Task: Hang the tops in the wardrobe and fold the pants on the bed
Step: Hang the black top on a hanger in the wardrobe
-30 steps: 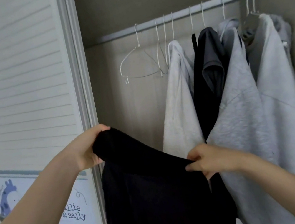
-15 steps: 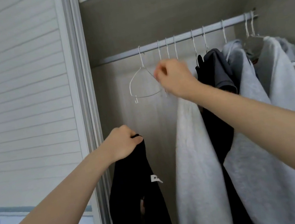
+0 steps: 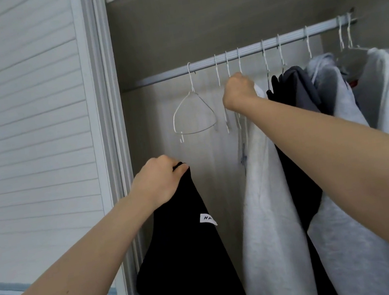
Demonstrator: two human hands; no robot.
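Black top (image 3: 188,256) with small white label, hanging limp in front of the open wardrobe (image 3: 216,9), low at left. Left hand (image 3: 159,180) fisted round its upper edge. Right hand (image 3: 239,89) curled closed around thin white hangers (image 3: 228,69) under the rail (image 3: 249,51). Empty wire hanger (image 3: 193,114) just left; grey and dark tops (image 3: 338,149) crowding right.

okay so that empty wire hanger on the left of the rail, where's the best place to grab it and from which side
Probably the thin neck just below the hook of the empty wire hanger, coming from the front. It hangs alone, facing outward, with bare wall behind; gripping the neck should let the hook lift straight off the rail.
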